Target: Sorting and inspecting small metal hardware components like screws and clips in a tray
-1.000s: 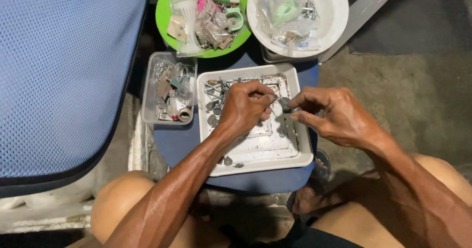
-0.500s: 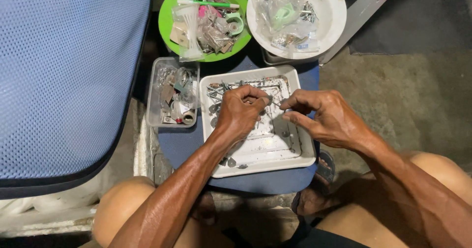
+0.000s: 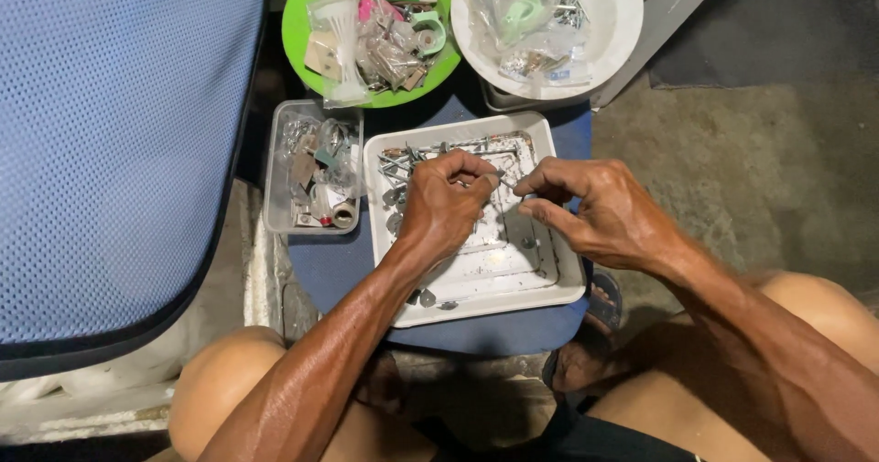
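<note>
Both of my hands sit a little closer together than half a second ago, and the whole scene has slid slightly leftward in view. Over the square white tray (image 3: 476,297), my left hand (image 3: 441,207) is curled, its fingertips pressed together on a thin metal screw (image 3: 506,184); my right hand (image 3: 600,213) meets it from the tray's right side, thumb and forefinger pinched near the same screw's tip. The screw is small, silvery and slender, held above the tray's upper middle; its head is hidden by my fingers. Loose screws (image 3: 400,162) lie heaped in the tray's upper left corner, too tangled to count, and a few round washers (image 3: 426,298) rest by its lower left rim. The tray's centre and lower right are bare, leaving room to set things down. The tray rests on a blue stool top (image 3: 330,265), whose edge shows just below and left of it. Left of the tray, touching its rim, stands one clear plastic box (image 3: 312,171) of mixed hardware. Above the tray are two round dishes: one green bowl (image 3: 302,27) and one white bowl (image 3: 609,22), both holding bagged parts. Far left of the tray hangs a blue mesh chair back (image 3: 110,141); right of it is bare concrete floor (image 3: 760,178).
</note>
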